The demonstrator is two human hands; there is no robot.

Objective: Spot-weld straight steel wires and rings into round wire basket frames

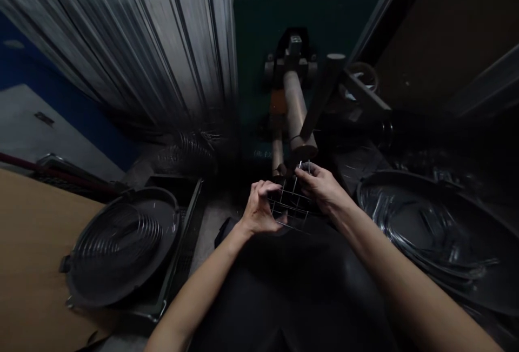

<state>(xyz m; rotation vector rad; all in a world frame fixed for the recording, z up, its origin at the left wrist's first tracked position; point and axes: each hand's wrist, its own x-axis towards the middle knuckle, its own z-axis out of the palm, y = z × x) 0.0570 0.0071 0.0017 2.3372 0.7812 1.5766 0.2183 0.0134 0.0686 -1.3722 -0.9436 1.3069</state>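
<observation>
A small wire grid [288, 199] of thin metal rods is between my two hands, in front of the machine's lower arm. My right hand [322, 188] pinches its upper right part between thumb and fingers. Around the grid's left side curves my left hand [259, 211], thumb low and fingers high, with the wires between them. Exact contact on that side is blurred. Just beyond the grid, the blunt end of a thick metal cylinder [299, 111] points toward me, and a thinner rod [277, 152] stands below it.
To the left, a round dark tray [121, 287] holds wire rings [141, 227] and rests on a crate [188, 222]. On the right, another dark tray [492, 233] carries bent wire pieces [389, 222]. A green machine body [255, 44] and corrugated metal sheet [162, 27] stand ahead.
</observation>
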